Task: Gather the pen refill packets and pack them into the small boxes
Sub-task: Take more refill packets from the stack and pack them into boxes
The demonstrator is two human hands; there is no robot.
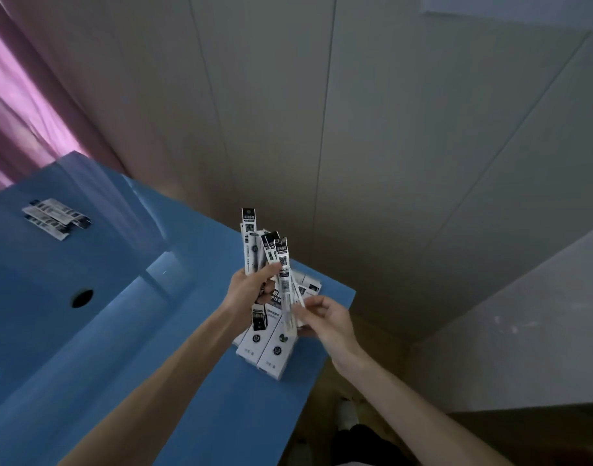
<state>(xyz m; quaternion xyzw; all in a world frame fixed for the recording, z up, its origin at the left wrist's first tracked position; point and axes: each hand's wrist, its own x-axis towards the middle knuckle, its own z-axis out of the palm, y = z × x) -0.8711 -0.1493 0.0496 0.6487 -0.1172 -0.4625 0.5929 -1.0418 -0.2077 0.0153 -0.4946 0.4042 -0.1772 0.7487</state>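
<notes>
Above the table edge, the left hand (251, 287) grips a fanned bunch of refill packets (254, 245), upright. Just beside it, the right hand (325, 319) pinches one packet (286, 280) by its lower end. Directly beneath both hands, small boxes (271, 348) lie on the blue table (120, 348). Well off to the left, loose packets (54, 216) lie flat.
</notes>
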